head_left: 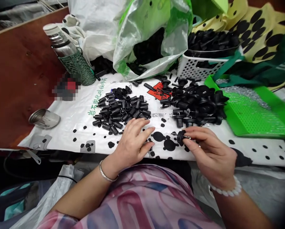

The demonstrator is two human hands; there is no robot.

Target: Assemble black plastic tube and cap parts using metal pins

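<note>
Between the thumb and fingers of my right hand is a small round black plastic part with a thin metal pin through it. My left hand hovers at the near edge of a pile of ribbed black plastic caps; its fingers are stretched apart and nothing shows in them. Beyond my right hand lies a heap of larger black plastic parts, some with metal pins showing. Both hands are over a white printed sheet with black spots.
A green tray holding many small metal pins stands at the right. Behind are a white basket of black parts and an open green-and-clear plastic bag. A thermos and a metal cup stand left.
</note>
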